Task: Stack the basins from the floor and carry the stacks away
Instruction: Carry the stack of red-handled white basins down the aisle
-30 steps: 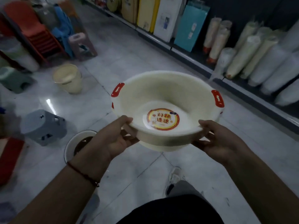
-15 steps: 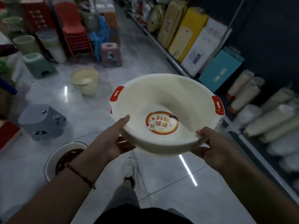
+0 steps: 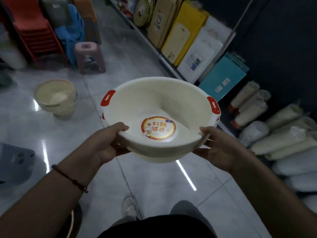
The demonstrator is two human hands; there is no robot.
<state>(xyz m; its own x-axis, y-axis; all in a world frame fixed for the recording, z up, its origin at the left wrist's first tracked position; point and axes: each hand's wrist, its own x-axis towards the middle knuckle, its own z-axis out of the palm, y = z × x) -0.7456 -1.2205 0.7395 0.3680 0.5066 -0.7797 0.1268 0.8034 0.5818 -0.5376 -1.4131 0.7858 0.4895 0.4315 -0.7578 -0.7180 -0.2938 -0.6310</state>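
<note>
Held basins: a cream basin stack (image 3: 159,107) with red handle tabs and a round red-and-yellow sticker (image 3: 158,127) on the inner bottom; held up in the air above the floor, tilted slightly toward the camera; a second rim shows just under the top one at the near edge
Left hand: the left hand (image 3: 104,145) grips the near-left rim; thumb over the lip, fingers curled underneath; a dark cord bracelet (image 3: 70,179) on the wrist
Right hand: the right hand (image 3: 221,148) grips the near-right rim; thumb on the lip, fingers wrapped under the wall
Floor: pale glossy tiles (image 3: 137,182) with grey grout lines; bright streaks of ceiling light reflected in them; the person's shoe (image 3: 128,208) shows below the basins
Other basins: another cream basin stack (image 3: 55,97) sits on the floor, well apart to the left
Stools: a pink plastic stool (image 3: 89,57) stands beyond it; beside a red stack of stools (image 3: 32,30); a grey stool (image 3: 15,162) at the left edge, blurred
Shelf side: a low shelf (image 3: 164,62) runs along the right; flat boxed goods lean upright on it, yellow, white and a teal box (image 3: 223,78); wrapped pale rolls (image 3: 281,134) lie lower down on the right
Room: dim shop aisle; dark wall on the right
</note>
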